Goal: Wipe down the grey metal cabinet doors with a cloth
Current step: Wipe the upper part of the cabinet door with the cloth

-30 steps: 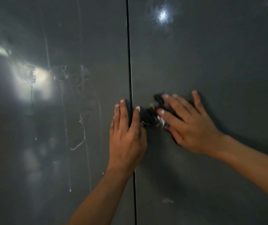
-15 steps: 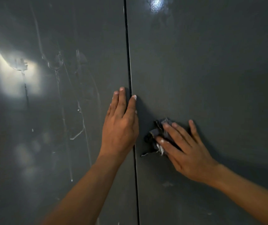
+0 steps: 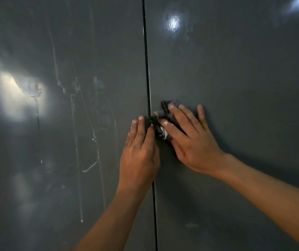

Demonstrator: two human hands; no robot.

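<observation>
We see the cloth (image 3: 163, 122) as a small, dark, crumpled wad with a pale patch at its lower edge and a fleck of yellow at its left side. It sits on the right door (image 3: 235, 87), just right of the dark vertical seam (image 3: 147, 78) between the two doors, and most of it is hidden under our fingers.

Our right hand (image 3: 190, 140) lies on top of the cloth with the fingers spread and nearly straight, pressing the wad flat against the metal rather than clenching it; the fingertips point up and to the left. Our left hand (image 3: 139, 154) rests open and flat across the seam, fingers together and pointing up, its index finger touching the cloth's left edge.

Both doors are smooth grey metal with a dull sheen. To the left of our left hand, the left door (image 3: 63, 124) carries long pale streaks (image 3: 76, 142) and drip lines running downward, plus a broad bright reflection (image 3: 18, 98) further left. Above our right hand, a small round glare spot (image 3: 173, 24) shows on the right door, which looks more even. A faint pale smudge (image 3: 191, 225) sits below our right forearm.
</observation>
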